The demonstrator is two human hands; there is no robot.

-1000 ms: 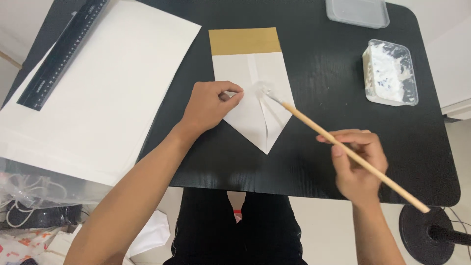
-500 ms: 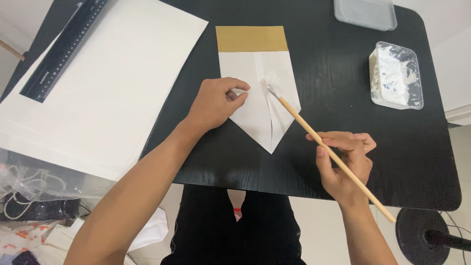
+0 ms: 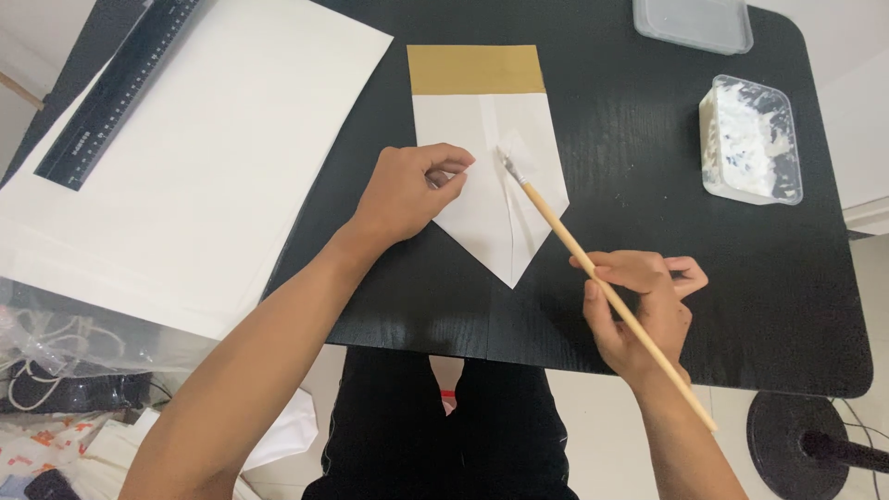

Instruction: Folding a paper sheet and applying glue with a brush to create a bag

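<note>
A folded white paper piece point(image 3: 491, 139) with a gold band at its far end lies on the black table point(image 3: 611, 120), its near end folded to a point. My left hand point(image 3: 407, 190) presses down on the paper's left side with curled fingers. My right hand point(image 3: 639, 310) grips a long wooden paintbrush point(image 3: 593, 273) near its middle. The brush tip touches the paper's centre fold, just right of my left fingers.
A clear tub of white paste point(image 3: 750, 139) stands at the right of the table, with a clear lid point(image 3: 693, 20) behind it. Large white sheets point(image 3: 204, 157) and a black ruler point(image 3: 116, 93) lie at the left. A bag with cords point(image 3: 65, 347) sits lower left.
The brush tip has stayed on the centre fold while my right hand slid closer along the handle toward the paper. My left hand still presses the paper.
</note>
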